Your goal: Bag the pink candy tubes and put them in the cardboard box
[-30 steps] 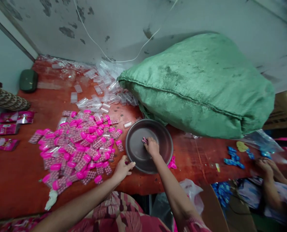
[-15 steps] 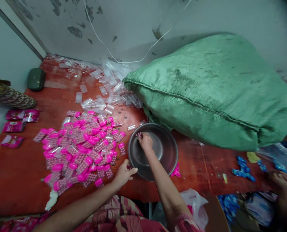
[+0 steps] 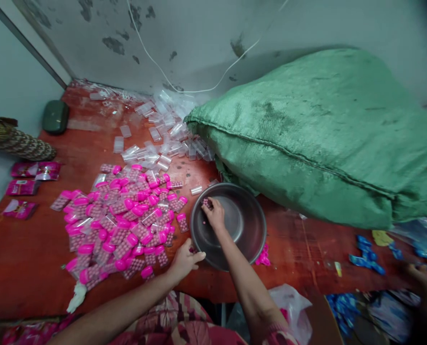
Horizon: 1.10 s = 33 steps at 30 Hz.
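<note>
A grey metal bowl (image 3: 247, 225) sits on the red table (image 3: 29, 268) in front of me. My right hand (image 3: 215, 214) is inside it near its left wall, fingers pinched on a small clear tube of pink beads (image 3: 206, 201). A loose pink bead lies on the bowl's floor beside that hand. My left hand (image 3: 184, 261) rests at the bowl's near-left rim, fingers curled around a small pink piece that I cannot make out. Left of the bowl spreads a heap of filled pink-capped tubes (image 3: 123, 220).
A big green woven sack (image 3: 317, 139) lies behind and right of the bowl. Empty clear tubes (image 3: 163, 139) are scattered at the back. Pink packets (image 3: 22, 187) lie at the left edge, blue pieces (image 3: 366, 251) at the right, near another person's hand (image 3: 420, 278).
My right hand has slid from the bowl's middle to its left wall with the tube. The left hand has stayed at the rim. The view shifted slightly.
</note>
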Available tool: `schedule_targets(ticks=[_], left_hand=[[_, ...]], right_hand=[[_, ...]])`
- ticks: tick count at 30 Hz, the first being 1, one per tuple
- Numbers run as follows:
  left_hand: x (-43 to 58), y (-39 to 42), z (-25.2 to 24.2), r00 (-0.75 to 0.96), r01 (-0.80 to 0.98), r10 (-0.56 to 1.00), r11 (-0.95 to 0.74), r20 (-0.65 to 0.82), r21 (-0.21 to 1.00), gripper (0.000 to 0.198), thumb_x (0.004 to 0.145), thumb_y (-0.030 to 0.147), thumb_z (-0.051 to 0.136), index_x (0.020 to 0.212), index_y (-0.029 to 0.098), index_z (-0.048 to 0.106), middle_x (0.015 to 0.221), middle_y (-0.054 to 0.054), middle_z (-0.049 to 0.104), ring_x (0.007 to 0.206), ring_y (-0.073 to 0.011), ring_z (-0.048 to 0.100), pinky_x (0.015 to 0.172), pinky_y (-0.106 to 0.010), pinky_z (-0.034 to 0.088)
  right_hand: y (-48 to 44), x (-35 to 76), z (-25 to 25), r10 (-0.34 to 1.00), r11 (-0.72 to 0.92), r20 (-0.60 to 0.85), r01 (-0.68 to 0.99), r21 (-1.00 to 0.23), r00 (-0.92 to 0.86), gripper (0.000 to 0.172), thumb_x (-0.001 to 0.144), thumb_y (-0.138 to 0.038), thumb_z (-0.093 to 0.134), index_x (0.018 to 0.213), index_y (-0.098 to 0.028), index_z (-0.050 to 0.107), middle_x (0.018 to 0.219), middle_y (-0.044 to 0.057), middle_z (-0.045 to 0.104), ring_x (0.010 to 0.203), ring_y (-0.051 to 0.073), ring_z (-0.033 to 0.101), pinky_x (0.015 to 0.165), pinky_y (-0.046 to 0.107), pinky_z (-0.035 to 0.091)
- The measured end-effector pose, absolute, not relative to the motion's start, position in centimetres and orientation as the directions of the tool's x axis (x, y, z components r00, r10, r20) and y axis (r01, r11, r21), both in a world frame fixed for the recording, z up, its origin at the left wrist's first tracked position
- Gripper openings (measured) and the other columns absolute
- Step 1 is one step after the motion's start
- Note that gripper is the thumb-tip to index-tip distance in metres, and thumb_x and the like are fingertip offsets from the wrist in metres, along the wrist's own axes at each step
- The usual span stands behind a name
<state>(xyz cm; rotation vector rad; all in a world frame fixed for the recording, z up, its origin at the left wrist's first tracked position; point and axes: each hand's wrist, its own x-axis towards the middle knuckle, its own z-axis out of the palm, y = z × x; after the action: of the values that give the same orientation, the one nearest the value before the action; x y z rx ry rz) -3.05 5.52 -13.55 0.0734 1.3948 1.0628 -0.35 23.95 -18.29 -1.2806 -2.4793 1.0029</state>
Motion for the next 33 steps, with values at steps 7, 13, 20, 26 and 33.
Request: schedule_targets(ticks=[7, 13, 20, 26, 33], left_hand=[[-3.2, 5.8, -12.6, -0.174, -0.571, 0.601, 0.584, -0.78, 0.578, 0.049, 0.06, 0.037, 0.067, 0.099, 0.018, 0.044, 0.105, -0.01, 0.054, 0.086, -0.022, 0.057, 0.057, -0.031, 0.052], [-3.4, 5.9, -12.0, -0.174, -0.578, 0.588, 0.588, -0.79, 0.566, 0.042, 0.061, 0.036, 0.067, 0.092, 0.018, 0.045, 0.101, -0.009, 0.055, 0.088, -0.0223, 0.056, 0.06, -0.032, 0.052], [-3.1, 6.0, -11.5, -0.205, -0.582, 0.591, 0.567, -0.78, 0.582, 0.04, 0.062, 0.036, 0.066, 0.092, 0.018, 0.046, 0.103, -0.01, 0.055, 0.09, -0.0224, 0.056, 0.063, -0.034, 0.051], [-2.7, 6.1, -11.3, -0.219, -0.615, 0.579, 0.544, -0.786, 0.571, 0.044, 0.061, 0.035, 0.067, 0.096, 0.019, 0.046, 0.105, -0.009, 0.056, 0.09, -0.0216, 0.057, 0.066, -0.035, 0.051], [-2.5, 6.0, -11.3, -0.241, -0.597, 0.585, 0.539, -0.774, 0.594, 0.039, 0.062, 0.034, 0.066, 0.092, 0.019, 0.046, 0.101, -0.008, 0.056, 0.087, -0.0206, 0.057, 0.064, -0.033, 0.051]], right_hand=[[24.7, 1.5, -18.1, 0.743, 0.351, -0.115, 0.529, -0.772, -0.66, 0.041, 0.081, -0.031, 0.044, 0.119, -0.017, 0.04, 0.106, 0.008, 0.059, 0.09, 0.014, 0.059, 0.074, 0.026, 0.048], [27.1, 8.5, -14.9, 0.513, 0.523, -0.225, 0.51, -0.683, -0.828, 0.031, 0.076, -0.026, 0.054, 0.106, -0.02, 0.053, 0.098, 0.005, 0.06, 0.088, 0.016, 0.057, 0.078, 0.03, 0.046], [27.1, 10.4, -14.7, 0.23, 0.72, -0.328, 0.387, -0.576, -0.916, 0.021, 0.081, -0.02, 0.048, 0.1, -0.017, 0.057, 0.098, 0.009, 0.058, 0.098, 0.019, 0.051, 0.088, 0.033, 0.038], [25.1, 9.3, -14.9, 0.021, 0.739, -0.342, 0.245, -0.627, -0.939, 0.022, 0.083, -0.021, 0.046, 0.103, -0.02, 0.057, 0.101, 0.007, 0.059, 0.099, 0.016, 0.051, 0.088, 0.032, 0.039], [22.7, 7.8, -14.4, -0.017, 0.513, -0.33, 0.275, -0.813, -0.944, 0.032, 0.071, -0.014, 0.056, 0.102, -0.023, 0.059, 0.107, 0.003, 0.06, 0.102, 0.013, 0.052, 0.089, 0.026, 0.038]])
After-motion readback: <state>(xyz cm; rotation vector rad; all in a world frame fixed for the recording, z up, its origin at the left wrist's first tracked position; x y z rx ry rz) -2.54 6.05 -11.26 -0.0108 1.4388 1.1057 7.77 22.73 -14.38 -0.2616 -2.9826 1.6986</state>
